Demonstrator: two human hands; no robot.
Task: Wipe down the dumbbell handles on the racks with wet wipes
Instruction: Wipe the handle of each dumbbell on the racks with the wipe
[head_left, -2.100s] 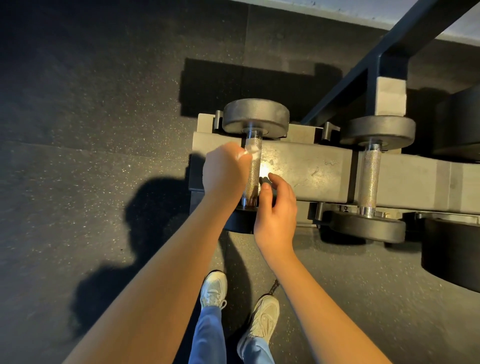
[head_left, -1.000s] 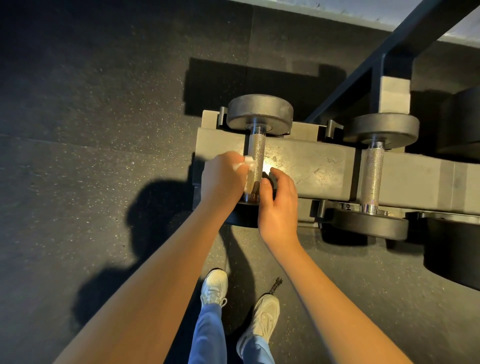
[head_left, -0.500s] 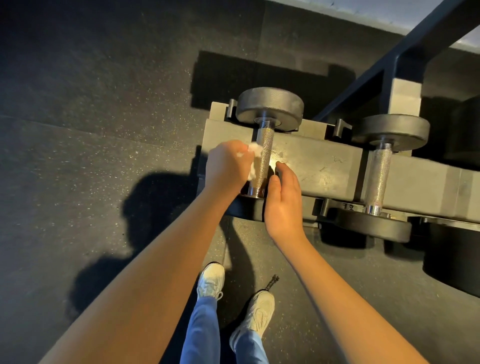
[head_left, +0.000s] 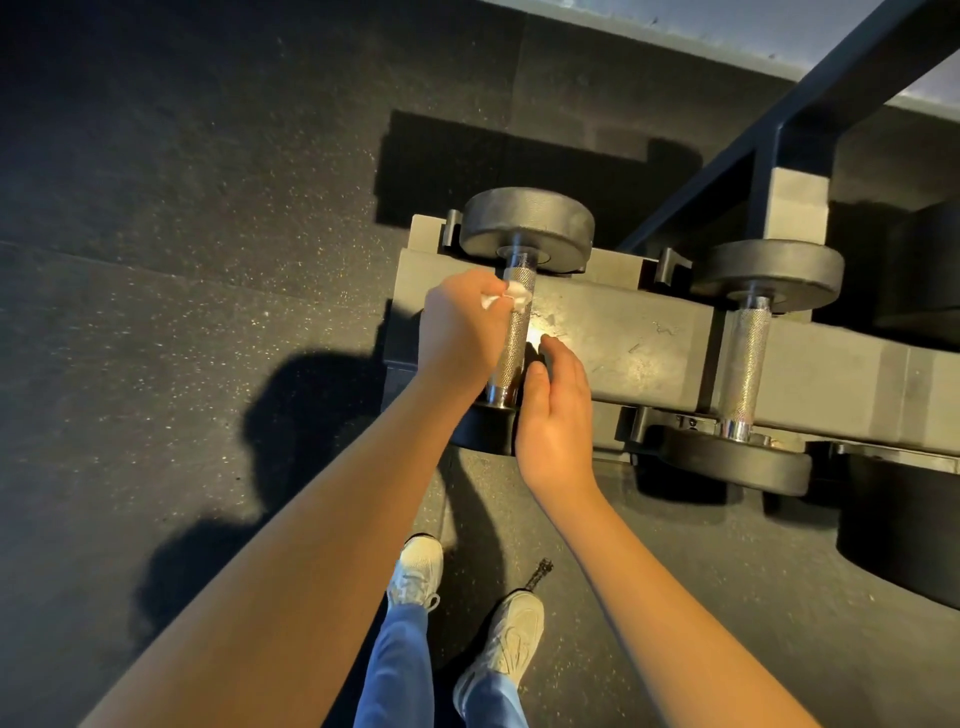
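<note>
A small black dumbbell with a knurled chrome handle (head_left: 515, 343) lies across the grey rack rail (head_left: 623, 338). My left hand (head_left: 460, 332) pinches a crumpled white wet wipe (head_left: 511, 297) against the upper part of that handle. My right hand (head_left: 556, 410) sits just right of the handle's near end, fingers loosely straight and holding nothing; whether it touches the handle I cannot tell. A second dumbbell with a chrome handle (head_left: 745, 364) lies further right on the same rail.
Larger black dumbbell heads (head_left: 904, 519) crowd the right edge. A dark frame bar (head_left: 800, 109) slants up to the top right. Speckled black rubber floor (head_left: 182, 260) spreads to the left. My white shoes (head_left: 415, 571) stand below the rack.
My left hand has slid the wipe up the handle from its near end toward the far head. My right hand has opened slightly and stays beside the handle's near end.
</note>
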